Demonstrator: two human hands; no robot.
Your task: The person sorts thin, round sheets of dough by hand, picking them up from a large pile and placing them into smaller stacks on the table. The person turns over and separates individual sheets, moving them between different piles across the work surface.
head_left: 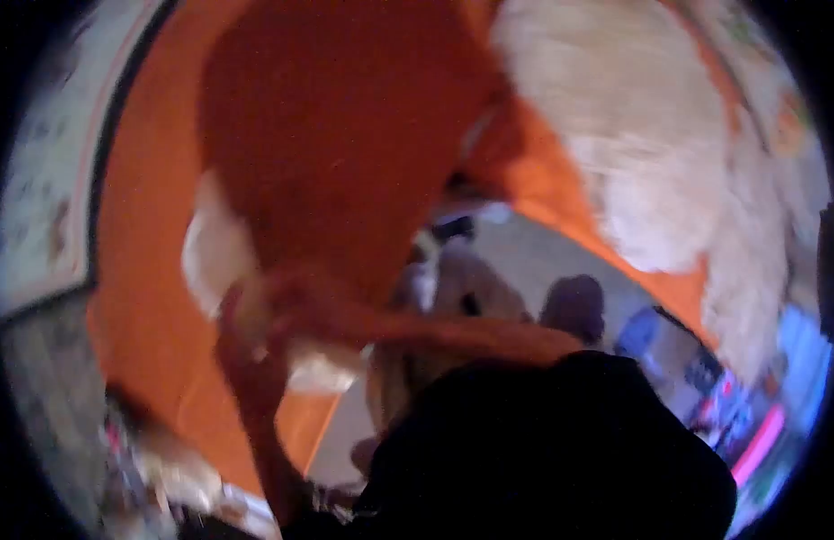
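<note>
My left hand point(251, 355) and my right hand point(313, 310) are close together over the left part of an orange surface point(147, 243). Both are blurred and in shadow, and their fingers seem closed around a pale, soft-looking piece point(221, 247). White shows above my hands and again below them, near the orange edge; the piece's exact kind is unclear. A wide sheet of white, fluffy material point(624, 126) lies over the orange surface on the right. A large dark red shadow covers the middle of the orange.
A pale, dark-bordered mat or panel point(53, 189) is at the far left. Grey floor point(543, 243) shows below the orange edge, near my legs. Mixed items, including a bright pink object point(759, 445), are at the lower right. More clutter point(179, 477) is at the lower left.
</note>
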